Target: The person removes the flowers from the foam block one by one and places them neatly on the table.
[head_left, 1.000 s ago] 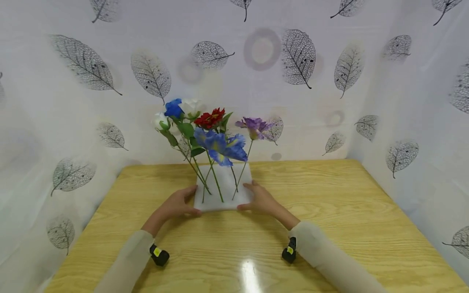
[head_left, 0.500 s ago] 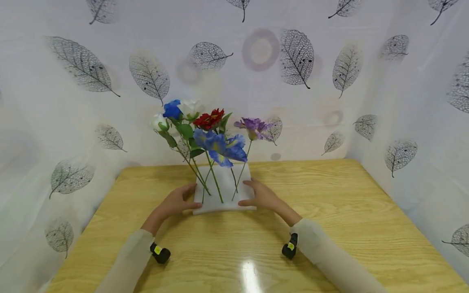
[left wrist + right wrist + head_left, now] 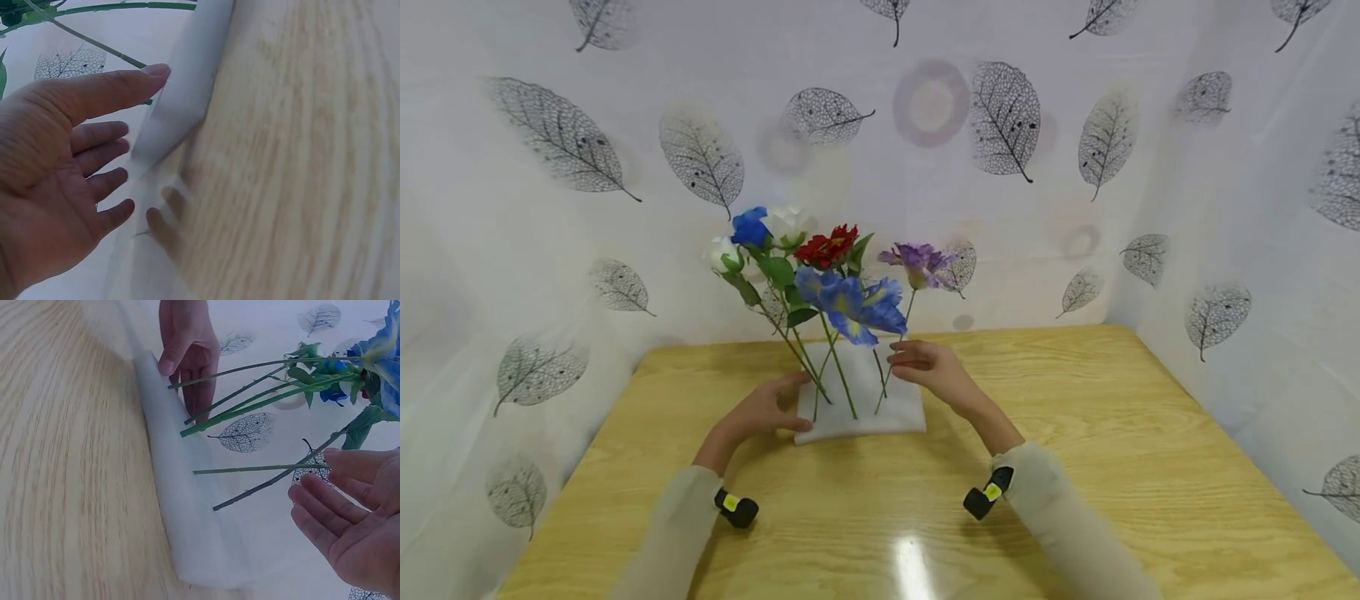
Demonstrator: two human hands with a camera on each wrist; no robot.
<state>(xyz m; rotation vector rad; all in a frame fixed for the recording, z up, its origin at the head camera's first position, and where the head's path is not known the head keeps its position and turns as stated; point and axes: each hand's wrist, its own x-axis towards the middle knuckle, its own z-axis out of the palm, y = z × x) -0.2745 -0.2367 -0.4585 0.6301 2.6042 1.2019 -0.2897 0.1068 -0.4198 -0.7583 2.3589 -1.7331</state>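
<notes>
A white foam block [image 3: 895, 408] lies on the wooden table [image 3: 1075, 400] with several artificial flowers standing in it: a large blue one [image 3: 850, 304], a red one [image 3: 827, 244], a purple one [image 3: 917, 260] and white buds [image 3: 790, 221]. My left hand [image 3: 767, 408] rests at the block's left side. In the left wrist view the left hand [image 3: 75, 162] is flat and its thumb touches the block's edge [image 3: 187, 75]. My right hand [image 3: 925, 367] hovers above the block's right side with straight fingers, close to the thin stems [image 3: 262, 467]. The right hand [image 3: 350, 519] holds nothing.
White curtains printed with grey leaves [image 3: 1003, 117] close the table in at the back and on both sides. Bare wood stretches right of the block and toward me. Small black wrist cameras [image 3: 736, 508] sit on both sleeves.
My right hand has lifted off the block's right edge and moved up and back toward the stems. My left hand stays at the block's left side.
</notes>
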